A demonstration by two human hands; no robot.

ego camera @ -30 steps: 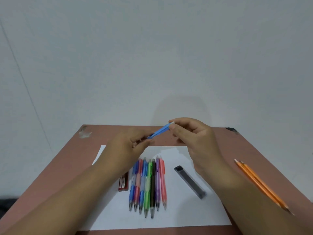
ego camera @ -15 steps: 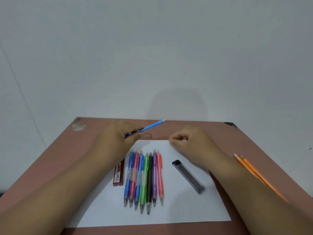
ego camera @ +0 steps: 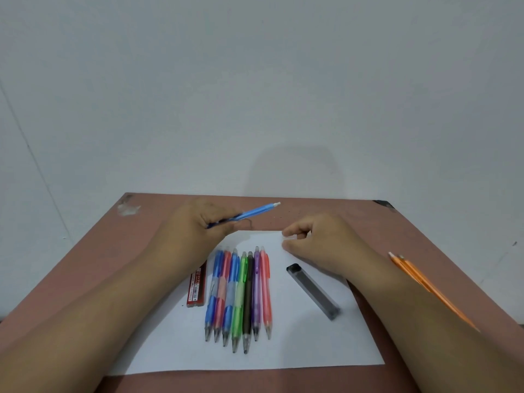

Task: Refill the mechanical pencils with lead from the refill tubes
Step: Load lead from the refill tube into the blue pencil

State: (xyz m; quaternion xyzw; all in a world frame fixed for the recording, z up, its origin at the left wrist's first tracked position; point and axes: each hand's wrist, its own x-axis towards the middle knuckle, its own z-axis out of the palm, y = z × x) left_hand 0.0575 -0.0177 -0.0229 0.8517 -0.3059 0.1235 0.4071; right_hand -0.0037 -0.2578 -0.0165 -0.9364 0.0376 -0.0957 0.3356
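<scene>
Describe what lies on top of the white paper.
On the paper: seven pencils in a row, a grey tube, and part of a red tube. Arms hide the side edges.

Reddish-brown counter (ego camera: 158, 251) against a pale grey wall (ego camera: 255, 95). White sheet of paper (ego camera: 312, 344) flat in the middle, near edge just short of the counter's near edge. Two orange wooden pencils (ego camera: 411, 272) side by side near the right edge, off the paper. Chipped pale patch (ego camera: 129, 209) at the far left corner; dark mark (ego camera: 384, 204) at the far right corner.
</scene>
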